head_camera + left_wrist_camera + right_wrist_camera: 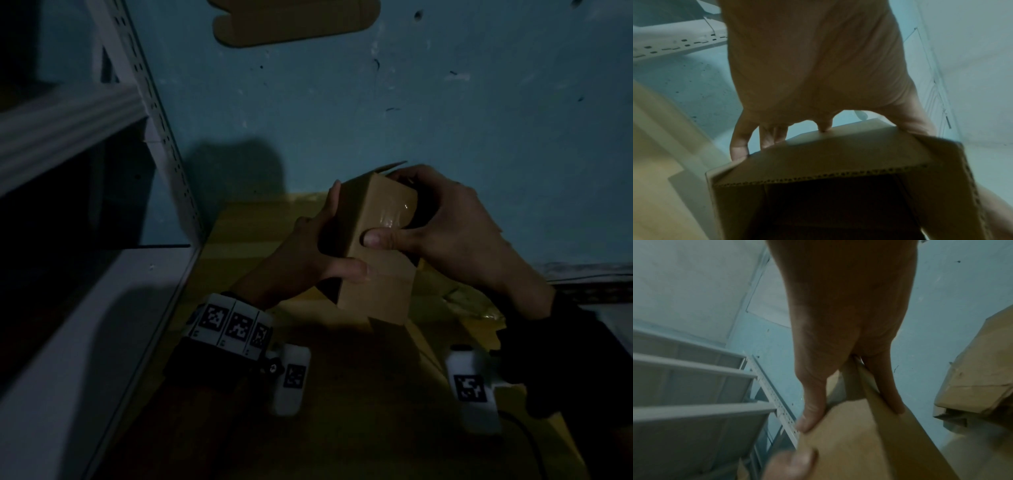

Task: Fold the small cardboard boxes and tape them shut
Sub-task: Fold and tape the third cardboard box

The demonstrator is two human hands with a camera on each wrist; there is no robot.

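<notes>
From the head view, a small cardboard box (373,240) is held up between both hands above a flat cardboard sheet (239,236); the left hand (308,253) grips its left side, the right hand (455,236) curls around its far end, thumb pressing a glossy tape strip (394,214). The left wrist view shows fingertips (739,151) clamped on the box's (818,154) edge, its near end open. The right wrist view shows thumb and fingers (892,395) pinching the box (849,434), beside a metal shelf rack (705,386).

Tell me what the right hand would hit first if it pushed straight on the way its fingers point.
Probably the blue wall. The right hand already grips the cardboard box, so its fingers point past it; depth is unclear.
</notes>
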